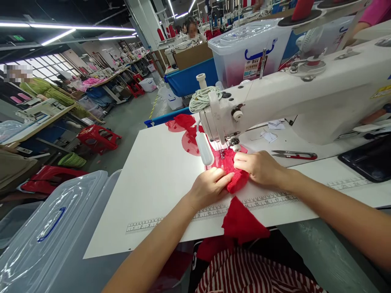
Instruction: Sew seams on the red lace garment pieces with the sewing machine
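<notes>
A piece of red fabric (236, 182) lies under the needle of a white sewing machine (269, 97), lit by a small lamp (204, 149). My left hand (211, 185) presses on its left edge, fingers bent and close together. On the other side my right hand (259, 167) pinches the fabric near the presser foot (222, 154). Several sheer red pieces (190, 140) lie behind the needle area. Another red fabric piece (242, 221) hangs over the table's front edge, below my hands.
Thread snips (295, 155) and a black phone-like object (368, 156) lie to the right on the white table (146, 179). A printed ruler runs along its front. Lidded plastic boxes stand at the left (61, 219) and behind the machine (247, 49). Other people sit farther back.
</notes>
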`<state>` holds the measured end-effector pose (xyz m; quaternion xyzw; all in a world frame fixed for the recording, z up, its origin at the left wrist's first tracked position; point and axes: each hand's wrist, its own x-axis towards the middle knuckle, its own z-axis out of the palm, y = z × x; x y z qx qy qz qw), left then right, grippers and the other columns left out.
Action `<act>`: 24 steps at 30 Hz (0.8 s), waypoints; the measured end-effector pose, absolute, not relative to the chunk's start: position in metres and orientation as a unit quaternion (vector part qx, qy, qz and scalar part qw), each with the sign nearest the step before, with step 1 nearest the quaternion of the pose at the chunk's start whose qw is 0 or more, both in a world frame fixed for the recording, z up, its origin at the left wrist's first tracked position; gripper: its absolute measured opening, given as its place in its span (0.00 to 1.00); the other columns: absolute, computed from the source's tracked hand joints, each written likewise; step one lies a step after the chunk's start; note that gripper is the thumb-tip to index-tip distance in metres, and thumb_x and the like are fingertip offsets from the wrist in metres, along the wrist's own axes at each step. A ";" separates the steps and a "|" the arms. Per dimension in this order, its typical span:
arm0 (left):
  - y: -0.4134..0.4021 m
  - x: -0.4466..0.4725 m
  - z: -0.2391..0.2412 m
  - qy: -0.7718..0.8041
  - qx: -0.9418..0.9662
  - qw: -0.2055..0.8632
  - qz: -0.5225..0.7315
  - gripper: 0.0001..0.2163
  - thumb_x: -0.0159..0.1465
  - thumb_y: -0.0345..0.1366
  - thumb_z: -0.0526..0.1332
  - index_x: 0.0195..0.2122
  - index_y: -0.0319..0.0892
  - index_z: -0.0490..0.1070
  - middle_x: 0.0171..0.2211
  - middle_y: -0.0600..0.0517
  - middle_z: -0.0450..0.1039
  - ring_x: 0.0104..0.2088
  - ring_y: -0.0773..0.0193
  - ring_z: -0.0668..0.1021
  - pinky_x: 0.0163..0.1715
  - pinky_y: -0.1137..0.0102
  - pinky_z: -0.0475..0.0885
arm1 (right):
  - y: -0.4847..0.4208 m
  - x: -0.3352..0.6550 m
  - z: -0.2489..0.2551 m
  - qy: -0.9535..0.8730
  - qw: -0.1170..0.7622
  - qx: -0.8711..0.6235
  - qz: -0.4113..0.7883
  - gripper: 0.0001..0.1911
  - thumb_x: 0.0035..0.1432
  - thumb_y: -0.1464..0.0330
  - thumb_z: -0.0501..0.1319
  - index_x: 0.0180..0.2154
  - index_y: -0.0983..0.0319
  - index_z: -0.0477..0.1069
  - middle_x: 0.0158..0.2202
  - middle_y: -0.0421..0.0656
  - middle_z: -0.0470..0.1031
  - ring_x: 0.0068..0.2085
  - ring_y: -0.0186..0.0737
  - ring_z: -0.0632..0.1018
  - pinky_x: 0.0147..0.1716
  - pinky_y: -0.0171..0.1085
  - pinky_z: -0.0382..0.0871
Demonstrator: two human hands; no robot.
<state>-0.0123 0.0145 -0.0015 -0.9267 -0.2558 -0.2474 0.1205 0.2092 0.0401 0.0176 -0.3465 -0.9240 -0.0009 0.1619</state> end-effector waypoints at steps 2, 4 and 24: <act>0.016 -0.013 -0.003 -0.281 -0.916 0.132 -0.254 0.10 0.66 0.32 0.53 0.45 0.38 0.71 0.28 0.50 0.70 0.27 0.65 0.70 0.25 0.70 0.66 | 0.041 0.212 0.013 -0.921 0.192 -0.338 0.010 0.10 0.50 0.80 0.51 0.25 0.61 0.64 0.29 0.39 0.70 0.23 0.33 0.58 0.20 0.36 0.43; 0.017 -0.014 -0.004 -0.314 -0.905 0.133 -0.255 0.10 0.65 0.29 0.53 0.44 0.37 0.71 0.29 0.49 0.72 0.28 0.64 0.72 0.25 0.70 0.67 | 0.040 0.214 0.010 -0.922 0.217 -0.319 0.031 0.11 0.49 0.81 0.50 0.27 0.61 0.65 0.31 0.40 0.71 0.25 0.32 0.60 0.21 0.35 0.46; 0.024 -0.019 0.003 -0.262 -0.937 0.086 -0.215 0.10 0.68 0.25 0.50 0.35 0.38 0.70 0.36 0.47 0.77 0.34 0.65 0.77 0.33 0.70 0.75 | 0.046 0.213 0.008 -0.929 0.193 -0.316 -0.022 0.18 0.48 0.83 0.47 0.34 0.62 0.69 0.30 0.40 0.69 0.22 0.32 0.57 0.20 0.36 0.45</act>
